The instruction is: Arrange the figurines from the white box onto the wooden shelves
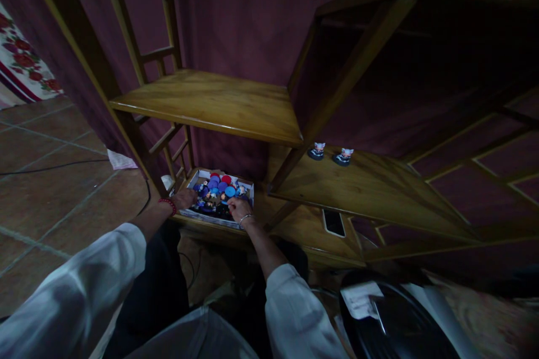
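Box (251, 193): no label or brand can be read.
Blue disc (229, 191): no lettering can be made out.
Phone (334, 222): no characters or numbers can be read.
White paper (361, 298): any print is too blurred to be read.

Small figurines (210, 202) and red, purple, blue round pieces (223, 185) crowd a shallow box (251, 195).

Light is dim overall, its source out of view. Deepest shadow fills the recess (455, 61) at two o'clock, while the wooden shelf (206, 98) at ten shows a faint sheen. A thin glint streaks the black glossy object (412, 320) near five. Wide-angle distortion slants the post (86, 39) at ten; the small figurines (210, 196) toward eight look soft.
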### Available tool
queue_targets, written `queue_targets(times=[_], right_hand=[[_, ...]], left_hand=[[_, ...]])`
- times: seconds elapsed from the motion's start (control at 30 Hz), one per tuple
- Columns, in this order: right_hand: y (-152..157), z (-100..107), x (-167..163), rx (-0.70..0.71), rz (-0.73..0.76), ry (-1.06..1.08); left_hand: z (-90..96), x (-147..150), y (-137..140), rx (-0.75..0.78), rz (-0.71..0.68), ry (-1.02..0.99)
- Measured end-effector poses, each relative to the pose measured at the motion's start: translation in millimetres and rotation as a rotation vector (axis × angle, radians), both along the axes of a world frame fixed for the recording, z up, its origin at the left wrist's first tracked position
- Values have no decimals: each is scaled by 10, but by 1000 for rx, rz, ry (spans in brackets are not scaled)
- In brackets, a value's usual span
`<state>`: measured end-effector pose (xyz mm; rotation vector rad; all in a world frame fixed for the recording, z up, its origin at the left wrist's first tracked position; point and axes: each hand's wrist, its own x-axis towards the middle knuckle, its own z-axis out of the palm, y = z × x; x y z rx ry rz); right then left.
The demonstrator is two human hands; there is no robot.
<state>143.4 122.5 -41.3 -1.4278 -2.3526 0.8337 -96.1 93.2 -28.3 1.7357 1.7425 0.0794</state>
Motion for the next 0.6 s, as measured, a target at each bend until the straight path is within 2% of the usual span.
queue_targets(times=[0.33, 0.5, 0.6], right_hand=[[-23, 104, 3, 14, 87, -60], [-28, 84, -8, -14, 96, -24], [-26, 66, -14, -26, 118, -16]], left_hand=[[74, 30, -15, 22, -66, 129], [136, 68, -40, 27, -64, 169], [162, 75, -40, -23, 1, 128]])
